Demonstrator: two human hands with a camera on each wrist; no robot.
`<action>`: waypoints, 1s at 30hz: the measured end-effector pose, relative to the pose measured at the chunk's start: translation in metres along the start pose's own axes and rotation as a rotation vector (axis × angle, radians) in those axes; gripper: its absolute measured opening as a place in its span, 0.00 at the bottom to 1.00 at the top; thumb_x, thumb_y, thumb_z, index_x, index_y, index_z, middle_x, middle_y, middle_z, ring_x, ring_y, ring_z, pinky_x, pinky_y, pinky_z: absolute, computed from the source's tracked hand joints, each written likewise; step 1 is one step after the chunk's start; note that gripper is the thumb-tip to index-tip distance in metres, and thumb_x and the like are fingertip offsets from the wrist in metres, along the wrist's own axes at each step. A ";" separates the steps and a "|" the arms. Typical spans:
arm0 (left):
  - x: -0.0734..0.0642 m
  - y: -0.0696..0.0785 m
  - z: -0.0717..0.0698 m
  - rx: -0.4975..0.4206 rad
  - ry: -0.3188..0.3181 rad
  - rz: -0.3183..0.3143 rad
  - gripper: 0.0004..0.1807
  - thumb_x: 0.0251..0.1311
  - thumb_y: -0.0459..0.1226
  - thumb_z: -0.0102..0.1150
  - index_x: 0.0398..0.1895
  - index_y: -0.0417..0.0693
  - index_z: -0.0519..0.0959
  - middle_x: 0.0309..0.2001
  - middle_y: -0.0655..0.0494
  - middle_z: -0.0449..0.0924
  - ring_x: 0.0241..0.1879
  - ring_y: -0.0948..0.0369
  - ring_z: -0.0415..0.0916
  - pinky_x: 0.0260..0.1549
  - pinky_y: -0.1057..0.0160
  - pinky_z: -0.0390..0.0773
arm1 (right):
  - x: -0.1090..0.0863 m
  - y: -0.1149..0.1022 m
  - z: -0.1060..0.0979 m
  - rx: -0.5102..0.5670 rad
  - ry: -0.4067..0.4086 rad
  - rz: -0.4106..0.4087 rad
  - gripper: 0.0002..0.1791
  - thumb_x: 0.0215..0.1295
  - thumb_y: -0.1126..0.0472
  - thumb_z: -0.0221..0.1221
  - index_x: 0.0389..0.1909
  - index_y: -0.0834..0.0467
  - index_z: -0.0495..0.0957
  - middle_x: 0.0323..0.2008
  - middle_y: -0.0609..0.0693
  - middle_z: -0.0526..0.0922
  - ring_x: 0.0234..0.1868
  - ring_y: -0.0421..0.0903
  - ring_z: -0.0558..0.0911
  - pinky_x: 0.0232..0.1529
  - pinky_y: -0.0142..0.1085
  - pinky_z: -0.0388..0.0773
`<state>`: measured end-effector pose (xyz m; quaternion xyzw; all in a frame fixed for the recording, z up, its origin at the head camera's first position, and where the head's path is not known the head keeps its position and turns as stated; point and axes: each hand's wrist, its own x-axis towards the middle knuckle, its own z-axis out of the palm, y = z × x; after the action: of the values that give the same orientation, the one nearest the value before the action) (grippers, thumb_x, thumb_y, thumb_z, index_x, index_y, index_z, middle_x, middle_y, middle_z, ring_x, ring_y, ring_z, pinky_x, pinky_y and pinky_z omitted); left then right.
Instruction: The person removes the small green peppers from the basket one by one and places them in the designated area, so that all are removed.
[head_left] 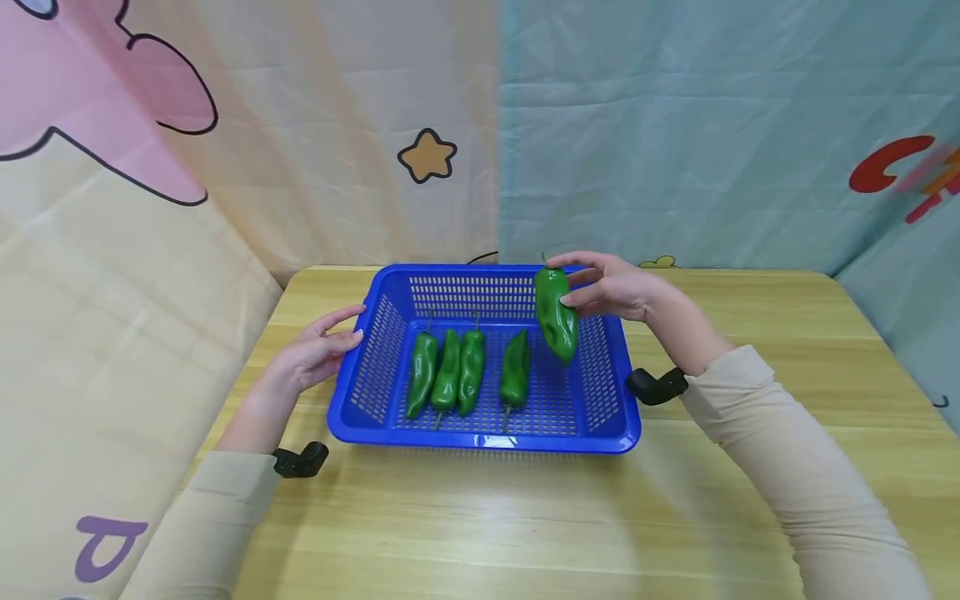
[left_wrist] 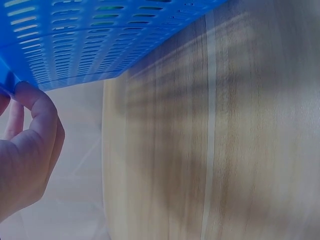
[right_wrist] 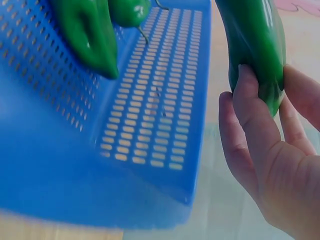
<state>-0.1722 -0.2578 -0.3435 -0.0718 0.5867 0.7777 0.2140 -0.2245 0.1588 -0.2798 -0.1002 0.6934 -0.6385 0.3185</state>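
A blue plastic basket [head_left: 480, 440] with slotted walls stands on the table. Inside it, three long green peppers [head_left: 447, 375] lie side by side at the left, and another green pepper [head_left: 515, 371] lies apart nearer the middle. My right hand [head_left: 611, 287] holds a larger green pepper [head_left: 557, 317] near its stem end, above the basket's right part; its tip points down. Fingers and thumb close around that pepper [right_wrist: 257, 40] in the right wrist view. At the basket's left rim, my left hand [head_left: 315, 348] pinches the edge, with the fingertips at the rim in the left wrist view.
The light wooden table [head_left: 480, 525] extends in front of the basket and to both sides. Behind it hangs a printed curtain [head_left: 360, 167], close to the table's back edge. A black wrist camera [head_left: 656, 386] overlaps the basket's right rim in the head view.
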 end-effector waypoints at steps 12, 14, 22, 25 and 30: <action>0.003 0.003 0.004 0.012 0.008 -0.012 0.19 0.64 0.29 0.52 0.55 0.56 0.67 0.32 0.56 0.82 0.31 0.62 0.81 0.32 0.67 0.81 | -0.034 -0.005 -0.039 -0.019 0.087 -0.048 0.35 0.61 0.77 0.53 0.68 0.59 0.55 0.57 0.62 0.64 0.45 0.46 0.80 0.47 0.42 0.79; 0.004 0.004 0.005 0.018 0.008 -0.017 0.20 0.64 0.29 0.51 0.57 0.56 0.66 0.32 0.56 0.82 0.31 0.62 0.81 0.33 0.66 0.81 | -0.040 -0.004 -0.047 -0.021 0.100 -0.051 0.35 0.61 0.76 0.54 0.68 0.57 0.56 0.56 0.61 0.65 0.45 0.46 0.80 0.47 0.42 0.79; 0.003 0.005 0.006 0.022 -0.009 -0.020 0.19 0.64 0.28 0.51 0.55 0.56 0.66 0.32 0.55 0.82 0.32 0.61 0.81 0.33 0.66 0.81 | -0.056 0.007 -0.076 -0.051 0.146 -0.058 0.31 0.63 0.75 0.53 0.65 0.50 0.62 0.51 0.55 0.70 0.45 0.46 0.79 0.46 0.41 0.79; 0.003 0.005 0.005 0.029 -0.027 -0.009 0.18 0.65 0.28 0.50 0.54 0.56 0.67 0.32 0.55 0.82 0.31 0.62 0.80 0.33 0.66 0.81 | -0.061 0.012 -0.083 -0.059 0.154 -0.061 0.30 0.63 0.75 0.53 0.63 0.48 0.63 0.50 0.52 0.71 0.45 0.45 0.79 0.46 0.40 0.79; -0.001 0.004 0.003 0.046 -0.010 -0.007 0.19 0.64 0.28 0.50 0.55 0.55 0.66 0.31 0.55 0.82 0.31 0.62 0.80 0.32 0.67 0.81 | -0.063 0.028 -0.094 0.017 0.115 -0.061 0.29 0.63 0.76 0.53 0.61 0.48 0.65 0.49 0.51 0.70 0.45 0.45 0.79 0.45 0.40 0.79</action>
<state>-0.1724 -0.2562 -0.3392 -0.0651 0.6031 0.7636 0.2213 -0.2218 0.2743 -0.2881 -0.0814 0.7018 -0.6585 0.2594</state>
